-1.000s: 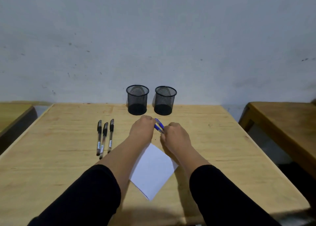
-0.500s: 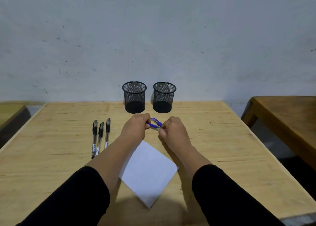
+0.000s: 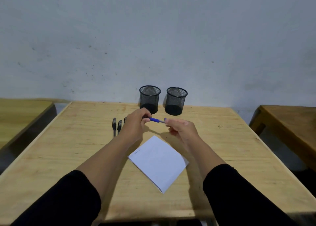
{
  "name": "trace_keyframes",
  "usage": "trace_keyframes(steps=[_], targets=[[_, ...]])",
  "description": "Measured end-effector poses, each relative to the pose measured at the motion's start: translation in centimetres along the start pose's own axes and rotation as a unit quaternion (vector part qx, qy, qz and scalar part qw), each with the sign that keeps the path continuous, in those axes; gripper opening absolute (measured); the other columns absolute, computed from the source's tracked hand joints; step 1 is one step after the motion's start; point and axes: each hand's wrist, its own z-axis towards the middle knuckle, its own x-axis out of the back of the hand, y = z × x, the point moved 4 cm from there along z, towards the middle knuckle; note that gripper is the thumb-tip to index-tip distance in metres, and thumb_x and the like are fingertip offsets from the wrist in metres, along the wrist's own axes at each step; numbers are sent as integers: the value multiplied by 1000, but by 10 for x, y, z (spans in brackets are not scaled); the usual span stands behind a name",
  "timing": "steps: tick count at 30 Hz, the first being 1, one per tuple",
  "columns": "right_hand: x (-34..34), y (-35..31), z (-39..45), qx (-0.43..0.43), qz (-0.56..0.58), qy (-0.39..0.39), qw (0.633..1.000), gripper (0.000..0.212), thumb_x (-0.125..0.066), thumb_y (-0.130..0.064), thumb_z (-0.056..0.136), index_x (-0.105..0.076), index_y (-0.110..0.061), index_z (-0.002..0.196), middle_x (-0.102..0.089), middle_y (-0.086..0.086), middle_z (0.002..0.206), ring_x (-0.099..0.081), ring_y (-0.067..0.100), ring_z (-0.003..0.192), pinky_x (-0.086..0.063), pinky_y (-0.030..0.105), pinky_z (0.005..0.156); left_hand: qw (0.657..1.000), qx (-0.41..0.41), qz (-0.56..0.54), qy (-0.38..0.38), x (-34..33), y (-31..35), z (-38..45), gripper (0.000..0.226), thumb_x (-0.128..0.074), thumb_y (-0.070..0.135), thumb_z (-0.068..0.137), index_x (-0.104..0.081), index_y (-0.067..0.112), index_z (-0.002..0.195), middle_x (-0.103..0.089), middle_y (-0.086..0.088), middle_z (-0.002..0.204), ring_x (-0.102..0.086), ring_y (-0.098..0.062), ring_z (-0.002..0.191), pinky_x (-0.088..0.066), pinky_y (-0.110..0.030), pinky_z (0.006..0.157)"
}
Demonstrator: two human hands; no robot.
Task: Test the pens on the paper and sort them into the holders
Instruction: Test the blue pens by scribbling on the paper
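Blue plastic is showing between the two hands at the middle of the frame: the blue pen (image 3: 156, 120) is being held level above the counter (image 3: 82, 140), just in front of the two holders. The left hand (image 3: 135, 123) is pinching one end with its fingers curled round the barrel, and the right hand (image 3: 181, 129) is gripping the other end, fingers closed on what looks like the cap. My guess is that the cap is being pulled off so the tip can be tried on the paper (image 3: 158, 162), which is lying cornerwise right below the hands, a faint scribble near its left corner.

Three black pens (image 3: 114, 125) are waiting side by side left of the left hand, partly hidden behind it, probably the untested ones. The left mesh holder (image 3: 150, 97) and the right mesh holder (image 3: 176, 100) are standing upright near the far edge, close together but apart; I cannot make out any pens inside.

Pale wood grain is covering the counter. A scuffed grey-white wall (image 3: 153, 37) is filling the upper frame, and other wooden tables are peeking in at both edges.
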Motion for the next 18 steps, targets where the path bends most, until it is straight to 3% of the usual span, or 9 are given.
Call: trace_keyframes(steps=[2, 5, 11, 18], targets=[[-7, 4, -5, -9, 43, -26, 999, 17, -72, -12, 79, -71, 0, 91, -66, 9, 78, -54, 14, 63, -49, 25, 66, 1000, 9, -7, 6, 6, -4, -6, 15, -49, 3, 90, -62, 10, 93, -59, -2, 89, -51, -16, 81, -34, -21, 68], [-18, 7, -11, -9, 110, -63, 992, 12, -69, -10, 82, -69, -3, 92, -67, 9, 76, -56, 12, 61, -52, 20, 59, 999, 21, -27, 26, 13, -9, -13, 13, -51, 5, 90, -63, 12, 91, -61, 0, 87, -51, -16, 81, -32, -18, 61], [-36, 2, -17, 48, 100, -60, 992, 4, -61, -8, 88, -63, -5, 87, -63, 7, 68, -54, 8, 55, -49, 15, 54, 998, -13, -62, 0, 16, 6, -23, 12, -53, 7, 89, -64, 12, 90, -61, 3, 78, -49, -7, 69, -35, -4, 61], [-35, -7, -22, 124, 76, -60, 988, 9, -58, -7, 90, -64, -6, 84, -63, 8, 70, -52, 9, 58, -47, 19, 59, 999, -2, -54, 2, 29, 10, -14, 13, -56, 9, 88, -67, 14, 90, -56, 13, 68, -45, 1, 61, -34, -1, 56]])
